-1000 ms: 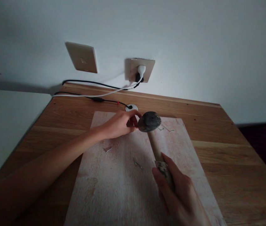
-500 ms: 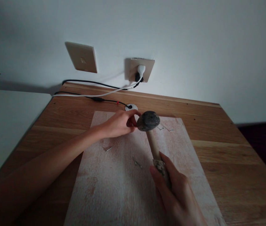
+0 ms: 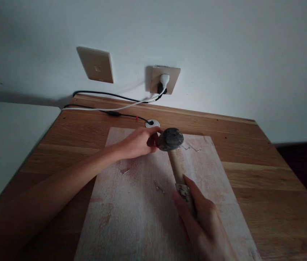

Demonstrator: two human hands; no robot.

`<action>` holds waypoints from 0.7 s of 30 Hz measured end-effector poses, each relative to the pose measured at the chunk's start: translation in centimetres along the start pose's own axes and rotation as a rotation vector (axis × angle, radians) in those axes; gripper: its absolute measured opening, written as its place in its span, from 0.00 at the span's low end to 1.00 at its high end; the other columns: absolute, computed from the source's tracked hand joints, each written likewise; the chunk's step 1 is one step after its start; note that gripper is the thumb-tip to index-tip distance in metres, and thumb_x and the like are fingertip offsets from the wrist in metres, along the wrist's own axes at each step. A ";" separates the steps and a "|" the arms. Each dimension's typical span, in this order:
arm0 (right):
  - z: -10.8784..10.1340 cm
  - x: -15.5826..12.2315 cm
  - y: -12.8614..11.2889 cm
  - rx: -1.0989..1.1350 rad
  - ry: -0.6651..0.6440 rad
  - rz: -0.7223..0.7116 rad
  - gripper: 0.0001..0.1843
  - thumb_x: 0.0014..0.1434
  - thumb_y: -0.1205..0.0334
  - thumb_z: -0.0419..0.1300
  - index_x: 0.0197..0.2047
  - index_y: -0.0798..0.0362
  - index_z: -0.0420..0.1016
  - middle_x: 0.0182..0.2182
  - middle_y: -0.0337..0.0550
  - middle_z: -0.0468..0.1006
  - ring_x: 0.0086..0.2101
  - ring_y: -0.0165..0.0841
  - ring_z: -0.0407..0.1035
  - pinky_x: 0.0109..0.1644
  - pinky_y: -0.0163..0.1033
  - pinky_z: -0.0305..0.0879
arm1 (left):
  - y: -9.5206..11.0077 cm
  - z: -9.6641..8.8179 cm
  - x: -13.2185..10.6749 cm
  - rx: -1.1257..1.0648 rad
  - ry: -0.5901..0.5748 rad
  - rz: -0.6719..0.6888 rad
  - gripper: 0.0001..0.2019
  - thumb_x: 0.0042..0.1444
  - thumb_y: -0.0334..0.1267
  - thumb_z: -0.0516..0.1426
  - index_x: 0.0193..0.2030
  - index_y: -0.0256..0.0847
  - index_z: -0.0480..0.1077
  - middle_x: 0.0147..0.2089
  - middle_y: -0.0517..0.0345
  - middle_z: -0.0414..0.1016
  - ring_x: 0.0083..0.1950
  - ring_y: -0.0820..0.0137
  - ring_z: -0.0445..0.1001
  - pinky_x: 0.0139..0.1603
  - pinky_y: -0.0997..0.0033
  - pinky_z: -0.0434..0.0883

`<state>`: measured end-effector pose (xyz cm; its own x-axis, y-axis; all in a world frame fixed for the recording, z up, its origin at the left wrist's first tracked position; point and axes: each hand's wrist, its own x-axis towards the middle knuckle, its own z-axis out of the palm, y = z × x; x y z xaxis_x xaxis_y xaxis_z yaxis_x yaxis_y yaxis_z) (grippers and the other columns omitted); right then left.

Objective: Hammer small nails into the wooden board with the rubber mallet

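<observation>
Board's (image 3: 134,214) 4 o'clock: right hand (image 3: 204,222), fingers wrapping hammer (image 3: 175,165) | 11: left hand (image 3: 140,143) curled, can't tell if pinching | 12: grommet (image 3: 157,123), cable (image 3: 129,115) inside

The hammer head (image 3: 171,139) covers the fingertips of the left hand (image 3: 138,142), so whatever they may hold cannot be seen. The right hand (image 3: 203,223) hides the lower end of the hammer handle (image 3: 176,169), and its wrist, like the near end of the board (image 3: 131,217), runs off the bottom edge. The nails (image 3: 159,187) are too small for their points to be told.
</observation>
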<state>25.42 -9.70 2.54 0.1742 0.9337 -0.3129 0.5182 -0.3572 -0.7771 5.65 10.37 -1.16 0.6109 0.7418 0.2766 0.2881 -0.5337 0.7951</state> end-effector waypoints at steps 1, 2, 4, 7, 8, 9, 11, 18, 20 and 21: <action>0.0 0.0 0.0 0.011 -0.010 0.005 0.39 0.72 0.34 0.55 0.68 0.59 0.72 0.20 0.31 0.68 0.20 0.31 0.63 0.21 0.38 0.56 | 0.0 0.0 0.0 -0.002 0.003 0.003 0.12 0.53 0.23 0.61 0.43 0.38 0.74 0.35 0.63 0.79 0.35 0.72 0.77 0.38 0.74 0.68; 0.0 0.0 0.0 0.024 -0.019 0.011 0.38 0.72 0.34 0.55 0.69 0.58 0.72 0.20 0.31 0.68 0.20 0.31 0.63 0.21 0.37 0.56 | 0.0 0.0 0.0 -0.009 0.005 0.002 0.11 0.53 0.23 0.61 0.43 0.38 0.74 0.35 0.63 0.79 0.35 0.72 0.77 0.38 0.74 0.69; 0.0 0.1 0.0 0.044 -0.031 0.020 0.38 0.72 0.34 0.55 0.69 0.58 0.71 0.19 0.30 0.67 0.19 0.31 0.62 0.20 0.37 0.56 | 0.0 -0.2 0.0 -0.030 0.006 -0.010 0.13 0.53 0.22 0.61 0.44 0.38 0.74 0.35 0.63 0.80 0.35 0.73 0.78 0.38 0.74 0.70; 0.0 0.1 -0.1 0.035 -0.033 0.021 0.39 0.73 0.34 0.54 0.69 0.58 0.71 0.18 0.29 0.67 0.18 0.30 0.62 0.20 0.36 0.57 | -0.1 -0.3 0.0 -0.075 0.000 -0.035 0.18 0.53 0.23 0.61 0.50 0.39 0.75 0.35 0.64 0.81 0.33 0.73 0.78 0.37 0.75 0.70; 0.0 0.1 -0.1 0.030 -0.035 0.019 0.38 0.73 0.34 0.54 0.69 0.58 0.71 0.18 0.29 0.67 0.19 0.30 0.62 0.20 0.36 0.57 | -0.1 -0.3 0.0 -0.088 -0.003 -0.037 0.18 0.53 0.23 0.62 0.51 0.39 0.75 0.35 0.63 0.81 0.33 0.73 0.78 0.37 0.75 0.70; 0.0 0.1 -0.2 0.025 -0.035 0.017 0.38 0.73 0.34 0.54 0.68 0.58 0.71 0.18 0.30 0.67 0.19 0.30 0.63 0.20 0.36 0.57 | -0.1 -0.3 0.0 -0.097 -0.006 -0.036 0.19 0.53 0.24 0.62 0.52 0.39 0.75 0.35 0.63 0.81 0.33 0.73 0.78 0.36 0.75 0.70; -0.1 0.1 -0.1 0.015 -0.019 0.007 0.37 0.73 0.34 0.55 0.67 0.59 0.72 0.19 0.30 0.67 0.19 0.30 0.63 0.20 0.35 0.58 | -0.2 -0.1 0.0 -0.104 -0.013 -0.033 0.18 0.53 0.25 0.62 0.52 0.39 0.74 0.35 0.63 0.81 0.33 0.73 0.78 0.36 0.75 0.70; -0.9 -1.4 1.9 -0.030 0.088 -0.088 0.30 0.72 0.41 0.59 0.64 0.56 0.80 0.21 0.40 0.78 0.19 0.36 0.75 0.22 0.37 0.72 | 0.0 -1.4 0.2 0.047 -0.025 -0.005 0.16 0.55 0.31 0.65 0.49 0.42 0.68 0.40 0.61 0.78 0.37 0.71 0.75 0.39 0.70 0.70; -1.3 -2.1 2.7 -0.046 0.115 -0.118 0.28 0.72 0.43 0.62 0.62 0.54 0.83 0.25 0.46 0.84 0.23 0.40 0.81 0.28 0.39 0.79 | 1.2 -2.4 0.2 0.205 -0.035 0.053 0.16 0.53 0.32 0.67 0.44 0.42 0.67 0.41 0.60 0.76 0.38 0.69 0.73 0.39 0.69 0.68; -1.5 -2.4 3.0 -0.056 0.117 -0.118 0.28 0.71 0.43 0.62 0.62 0.54 0.84 0.27 0.47 0.85 0.25 0.42 0.83 0.30 0.40 0.80 | 2.0 -2.8 0.1 0.285 -0.085 0.095 0.14 0.54 0.32 0.67 0.42 0.42 0.67 0.41 0.60 0.75 0.38 0.69 0.72 0.39 0.68 0.67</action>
<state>27.80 -12.99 1.74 0.2038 0.9670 -0.1531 0.5861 -0.2458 -0.7721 4.23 10.48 1.98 0.7014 0.6526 0.2866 0.4146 -0.7006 0.5807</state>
